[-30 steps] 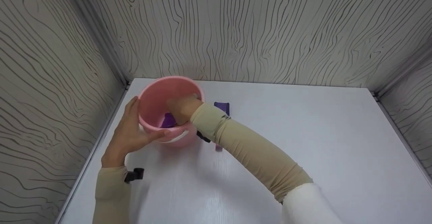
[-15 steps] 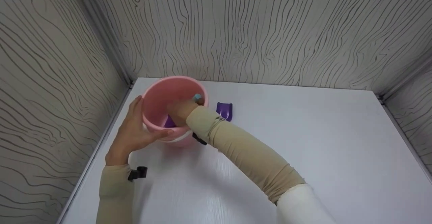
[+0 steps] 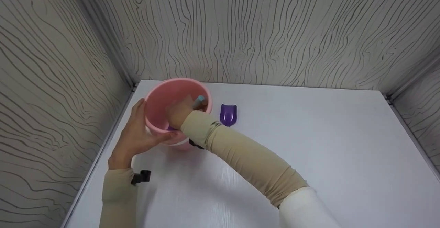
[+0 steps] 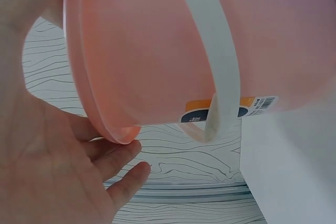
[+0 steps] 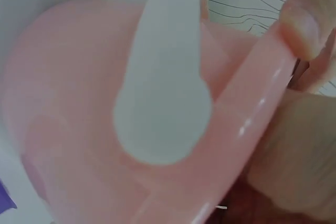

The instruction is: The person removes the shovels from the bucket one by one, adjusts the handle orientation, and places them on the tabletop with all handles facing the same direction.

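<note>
In the head view, a pink bucket [image 3: 154, 101] with a white handle stands at the back left of the white table. My left hand [image 3: 134, 137] holds its rim, with the thumb over the near side and the fingers around the left. The left wrist view shows the bucket's outer wall [image 4: 152, 51] and a label. My right hand [image 3: 179, 112] reaches down inside the bucket; its fingers are hidden, so what it touches cannot be seen. A light-blue rod-like end [image 3: 198, 101] shows inside, right of that hand. A bit of something purple [image 3: 171, 128] shows low inside.
A purple scoop-shaped piece [image 3: 228, 114] lies on the table [image 3: 309, 135] right of the bucket, close beyond my right sleeve [image 3: 240, 152]. Wood-patterned panels [image 3: 254, 32] stand behind and at both sides.
My right hand and sleeve have shifted left within the bucket. The light-blue end has come into view, and more of the purple scoop-shaped piece is uncovered. My left hand keeps holding the rim.
</note>
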### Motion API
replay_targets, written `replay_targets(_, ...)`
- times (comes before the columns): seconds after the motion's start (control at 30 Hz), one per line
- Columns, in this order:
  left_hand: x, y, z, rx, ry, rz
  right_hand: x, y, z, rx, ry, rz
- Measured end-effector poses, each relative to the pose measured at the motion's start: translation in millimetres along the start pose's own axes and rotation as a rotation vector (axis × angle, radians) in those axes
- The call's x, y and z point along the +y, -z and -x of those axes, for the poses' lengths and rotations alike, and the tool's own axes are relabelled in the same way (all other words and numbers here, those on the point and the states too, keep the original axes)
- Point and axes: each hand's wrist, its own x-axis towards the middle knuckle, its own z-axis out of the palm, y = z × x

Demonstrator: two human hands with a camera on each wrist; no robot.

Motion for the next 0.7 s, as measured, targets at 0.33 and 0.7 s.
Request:
replay_targets(0.33, 0.5, -0.4, 1.9, -0.008, -0.019, -0.004, -19, -3, -0.6, -0.041, 0.090, 0.590)
replay_targets(0.7, 1.7, 1.7, -1.5, -0.002, -0.025, 0.013, -12, 13, 2.3, -0.046, 0.105, 0.487)
